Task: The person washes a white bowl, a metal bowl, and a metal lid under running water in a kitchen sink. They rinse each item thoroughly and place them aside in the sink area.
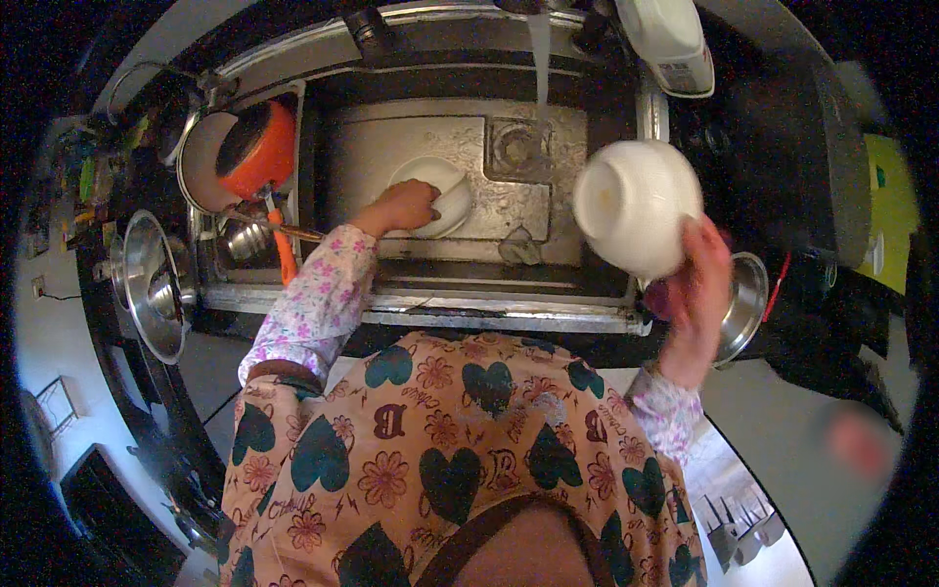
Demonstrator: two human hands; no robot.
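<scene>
A metal sink (362, 147) fills the middle. The right hand (700, 264) is clamped on a white bowl (641, 201), held tilted near the sink's right edge. The left hand (403, 204) touches a white dish (453, 205) inside the sink; whether it grips, I cannot tell. Farther out are the running water (541, 59) and, at left, an orange pan (264, 149).

Light catches a white bowl (636, 201) at 2 o'clock and glints off the steel sink (362, 147) at 12 in an otherwise dim kitchen. Grain speckles the black corners, a bluish wall (44, 245) curves at 9, and a reddish patch (861, 445) blurs at 4.
</scene>
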